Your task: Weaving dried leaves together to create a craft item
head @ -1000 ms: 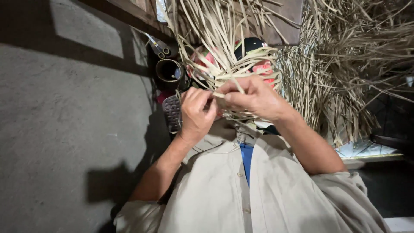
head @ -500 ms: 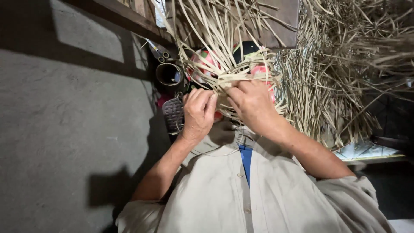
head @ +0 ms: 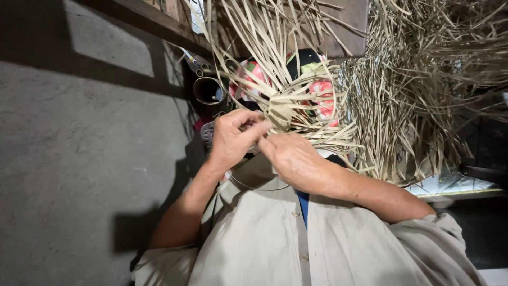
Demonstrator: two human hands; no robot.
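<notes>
1. Work in hand: weaving. A small, partly woven piece of pale tan flat straw strips point(head: 288, 108) sits at centre frame, held up in front of the person's chest, with nothing under it to carry it. Long loose strip ends fan out from it upward and to the right.
2. Left hand point(head: 233, 139): grip closed in a pinch, thumb and forefinger pressed on strips at the left edge of the woven patch. The other fingers are curled under; what they touch is hidden.
3. Right hand point(head: 293, 159): just below the patch, touching its lower edge, fingers bent toward the strips. The fingertips are hidden behind the hand's back, so I cannot tell how tightly this grip is closed or which strip it holds.
4. Surroundings: a large heap of loose dry straw-coloured strips point(head: 423, 90) lies to the right, near the work. Behind the work, red, white and green patterned cloth point(head: 323, 92) shows through the strands. A dark metal cup-shaped cylinder point(head: 207, 90) stands left of it, below a dark wooden ledge point(head: 153, 21). A grey concrete wall point(head: 79, 148) fills the left side.
5. Judgement, step: mid-weave, one strip being tucked or tightened at the patch edge while the left pinch pins the crossing.
6. Judgement, next move: calls for keeping the pinch firm, drawing the working strip snug and flat, without kinking.
</notes>
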